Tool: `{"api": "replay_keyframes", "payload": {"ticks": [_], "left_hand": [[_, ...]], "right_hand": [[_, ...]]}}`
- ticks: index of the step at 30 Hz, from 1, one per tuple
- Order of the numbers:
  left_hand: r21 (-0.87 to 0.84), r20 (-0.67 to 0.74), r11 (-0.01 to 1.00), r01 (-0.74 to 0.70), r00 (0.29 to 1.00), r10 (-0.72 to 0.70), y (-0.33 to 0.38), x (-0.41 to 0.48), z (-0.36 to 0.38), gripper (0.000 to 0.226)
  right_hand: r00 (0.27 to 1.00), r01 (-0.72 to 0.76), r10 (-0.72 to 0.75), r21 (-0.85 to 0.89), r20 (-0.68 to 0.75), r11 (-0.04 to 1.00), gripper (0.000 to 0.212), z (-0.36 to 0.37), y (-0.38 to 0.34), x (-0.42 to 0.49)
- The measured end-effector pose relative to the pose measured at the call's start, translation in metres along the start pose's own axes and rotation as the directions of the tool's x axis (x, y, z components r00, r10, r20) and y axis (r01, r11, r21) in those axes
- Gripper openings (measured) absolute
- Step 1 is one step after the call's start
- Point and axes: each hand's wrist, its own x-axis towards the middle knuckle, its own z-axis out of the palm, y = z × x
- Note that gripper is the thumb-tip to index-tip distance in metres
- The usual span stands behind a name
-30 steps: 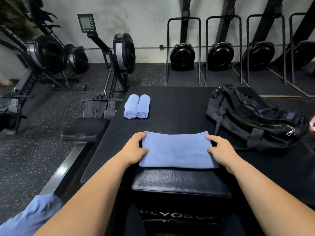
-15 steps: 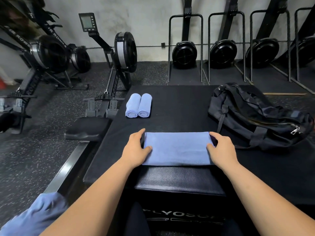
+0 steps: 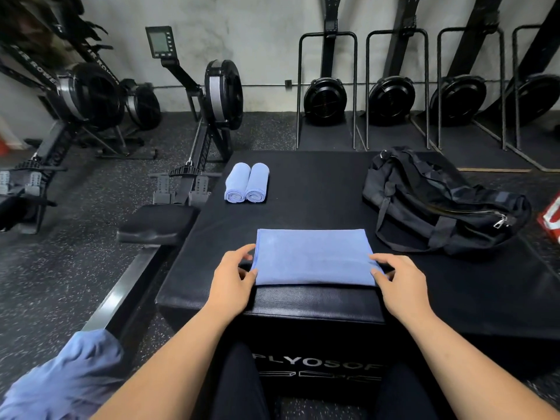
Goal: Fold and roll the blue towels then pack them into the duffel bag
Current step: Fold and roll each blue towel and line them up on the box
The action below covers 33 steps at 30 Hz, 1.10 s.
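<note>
Folded blue towel (image 3: 313, 256) lies flat at the near end of the black plyo box (image 3: 303, 301). Left hand (image 3: 235, 278) and right hand (image 3: 400, 280) each pinch a short edge, thumbs on top. Two rolled towels (image 3: 247, 183) sit touching at far left, and the black duffel bag (image 3: 439, 204) slumps well apart at right, though I can't tell if its zip is open. A rowing machine (image 3: 212, 95) flanks the box. The frame cuts off a loose blue towel heap (image 3: 60, 380) bottom-left and a red-and-white object (image 3: 551, 219) at right.

Rowing machines (image 3: 212, 95) line a grey concrete wall (image 3: 257, 40) over speckled rubber floor (image 3: 75, 253).

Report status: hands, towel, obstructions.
Gripping towel ends: left hand, right hand. Folded flat, not rolled. Two rolls rear-left, bag right; nothing blocking.
</note>
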Motion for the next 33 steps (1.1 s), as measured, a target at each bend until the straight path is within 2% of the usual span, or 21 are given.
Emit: {"api": "replay_keyframes", "payload": {"ticks": [3,5,7,8,9,11,12,14,16,20,22,24,27,30,33], "left_hand": [[0.090,0.042,0.995,-0.053,0.998,0.050,0.001,-0.003,0.002,0.046],[0.237,0.031,0.969,-0.068,0.998,0.062,0.003,-0.003,0.008,0.045],[0.428,-0.020,0.897,-0.108,0.991,0.129,0.009,0.000,0.019,0.044],[0.464,-0.030,0.872,-0.155,0.981,0.190,0.015,0.002,0.027,0.041],[0.480,-0.021,0.850,-0.218,0.966,0.259,0.023,0.004,0.035,0.037],[0.500,0.080,0.798,-0.336,0.936,0.344,0.039,0.011,0.055,0.033],[0.508,0.192,0.783,-0.359,0.933,0.303,0.045,0.014,0.065,0.038],[0.561,0.393,0.754,-0.341,0.912,0.119,0.046,0.016,0.076,0.055],[0.620,0.462,0.708,-0.338,0.886,0.018,0.037,0.014,0.072,0.065],[0.675,0.467,0.649,-0.351,0.884,-0.008,0.021,0.008,0.057,0.069],[0.685,0.451,0.653,-0.324,0.892,-0.031,0.027,0.011,0.058,0.069],[0.677,0.405,0.679,-0.285,0.914,-0.020,0.042,0.018,0.067,0.069],[0.655,0.384,0.707,-0.265,0.923,-0.009,0.057,0.035,0.080,0.069],[0.674,0.414,0.688,-0.268,0.909,-0.051,0.041,0.044,0.082,0.073],[0.690,0.388,0.663,-0.290,0.922,-0.002,0.021,0.042,0.081,0.078]], "right_hand": [[1.000,-0.006,0.006,-0.087,-0.009,0.996,0.025,0.002,0.001,-0.006],[0.999,-0.012,0.004,-0.230,-0.036,0.973,0.024,0.007,0.000,-0.008],[0.994,0.041,-0.080,-0.407,-0.079,0.913,0.028,0.017,-0.009,-0.006],[0.987,0.087,-0.138,-0.450,-0.081,0.889,0.031,0.024,-0.018,-0.005],[0.980,0.142,-0.190,-0.467,-0.055,0.873,0.033,0.033,-0.029,-0.002],[0.969,0.248,-0.211,-0.456,0.132,0.855,0.045,0.053,-0.052,0.004],[0.950,0.283,-0.181,-0.455,0.255,0.844,0.053,0.064,-0.058,0.005],[0.902,0.308,-0.086,-0.492,0.422,0.814,0.064,0.075,-0.056,0.005],[0.883,0.290,-0.017,-0.517,0.469,0.805,0.066,0.070,-0.044,0.002],[0.905,0.285,-0.019,-0.574,0.425,0.768,0.076,0.052,-0.023,-0.005],[0.917,0.268,-0.010,-0.597,0.399,0.756,0.084,0.052,-0.028,-0.003],[0.928,0.241,0.000,-0.600,0.373,0.763,0.078,0.059,-0.043,0.005],[0.905,0.306,-0.049,-0.568,0.422,0.764,0.066,0.073,-0.060,0.027],[0.871,0.329,-0.022,-0.549,0.491,0.769,0.075,0.074,-0.048,0.041],[0.882,0.336,-0.050,-0.551,0.469,0.764,0.084,0.069,-0.029,0.040]]}}
